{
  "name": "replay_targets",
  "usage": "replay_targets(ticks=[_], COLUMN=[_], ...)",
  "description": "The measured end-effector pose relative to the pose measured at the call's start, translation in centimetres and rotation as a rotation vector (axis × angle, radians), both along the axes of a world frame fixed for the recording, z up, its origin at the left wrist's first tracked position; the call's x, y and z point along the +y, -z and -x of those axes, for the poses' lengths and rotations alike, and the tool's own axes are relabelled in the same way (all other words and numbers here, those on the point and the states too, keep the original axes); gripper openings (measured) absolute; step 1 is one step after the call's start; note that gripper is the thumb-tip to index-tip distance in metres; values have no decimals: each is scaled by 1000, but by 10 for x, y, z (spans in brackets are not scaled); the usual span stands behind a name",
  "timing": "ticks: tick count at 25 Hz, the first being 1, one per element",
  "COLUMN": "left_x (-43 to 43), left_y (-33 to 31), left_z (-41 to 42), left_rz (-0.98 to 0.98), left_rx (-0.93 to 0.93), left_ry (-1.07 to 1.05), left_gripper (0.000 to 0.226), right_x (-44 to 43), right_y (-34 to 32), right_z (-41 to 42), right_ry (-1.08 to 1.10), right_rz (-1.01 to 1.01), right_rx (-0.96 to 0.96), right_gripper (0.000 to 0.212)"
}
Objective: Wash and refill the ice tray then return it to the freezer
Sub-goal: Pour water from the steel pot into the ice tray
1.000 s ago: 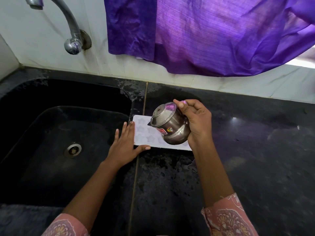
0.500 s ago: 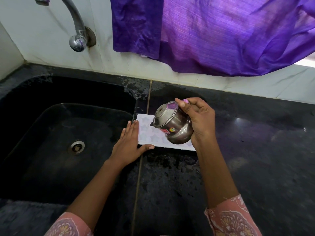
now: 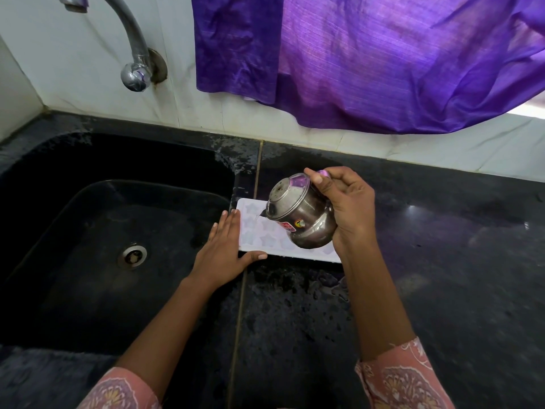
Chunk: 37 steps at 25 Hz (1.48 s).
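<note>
A white ice tray (image 3: 259,231) with star-shaped cells lies flat on the black counter (image 3: 442,276), just right of the sink. My left hand (image 3: 224,252) rests flat against the tray's left end, fingers straight, thumb along its near edge. My right hand (image 3: 345,211) grips a small steel pot (image 3: 298,216) with a lid and a red sticker, tilted to the left over the tray. A thin stream of water runs from its spout into a cell. The pot and my right hand hide the tray's right part.
A black sink (image 3: 103,231) with a steel drain (image 3: 132,256) lies to the left. A chrome tap (image 3: 132,54) is fixed to the white tiled wall above it. A purple cloth (image 3: 368,60) hangs over the wall behind the counter, which is wet.
Both hands, the pot and the tray keep their places relative to each other. The view has shifted slightly. The pot stays tilted over the tray.
</note>
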<state>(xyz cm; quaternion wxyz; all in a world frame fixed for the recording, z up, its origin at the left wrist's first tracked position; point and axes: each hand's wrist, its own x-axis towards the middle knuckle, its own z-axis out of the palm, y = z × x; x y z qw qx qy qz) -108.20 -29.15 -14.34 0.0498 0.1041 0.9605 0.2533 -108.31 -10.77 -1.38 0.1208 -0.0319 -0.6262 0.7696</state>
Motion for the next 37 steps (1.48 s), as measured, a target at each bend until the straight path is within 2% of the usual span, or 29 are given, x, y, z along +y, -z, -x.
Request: replay_targets(ticks=[3, 10, 12, 16, 19, 21, 24, 26, 28, 33, 37], left_x=[0, 0, 0, 0, 0, 4, 14, 20, 25, 40, 45], left_y=[1, 1, 1, -2, -6, -11, -17, -26, -39, -60, -64], left_z=[0, 0, 0, 1, 3, 4, 3, -4, -6, 10, 32], left_rz=[-4, -8, -5, 12, -7, -149, -473, -681, -850, -964, -1051], left_rx=[8, 11, 3, -10, -25, -15, 25, -23, -72, -38, -39], left_ry=[-2, -10, -6, -8, -22, -32, 13, 15, 1, -50, -56], left_gripper=[140, 142, 141, 140, 133, 128, 109, 94, 82, 72, 67], right_x=[-1, 0, 1, 3, 4, 2, 1, 4, 7, 8, 5], right_y=[-1, 3, 5, 15, 25, 30, 34, 36, 41, 57, 60], right_z=[1, 1, 0, 3, 5, 6, 7, 9, 11, 22, 36], right_ry=[-6, -2, -8, 8, -3, -7, 3, -1, -11, 16, 1], right_rz=[16, 22, 68, 193, 319, 378, 445, 508, 539, 555, 554], right_rx=[4, -2, -17, -45, -35, -26, -3, 20, 42, 8, 1], right_gripper=[16, 15, 14, 32, 34, 31, 27, 25, 32, 51, 46])
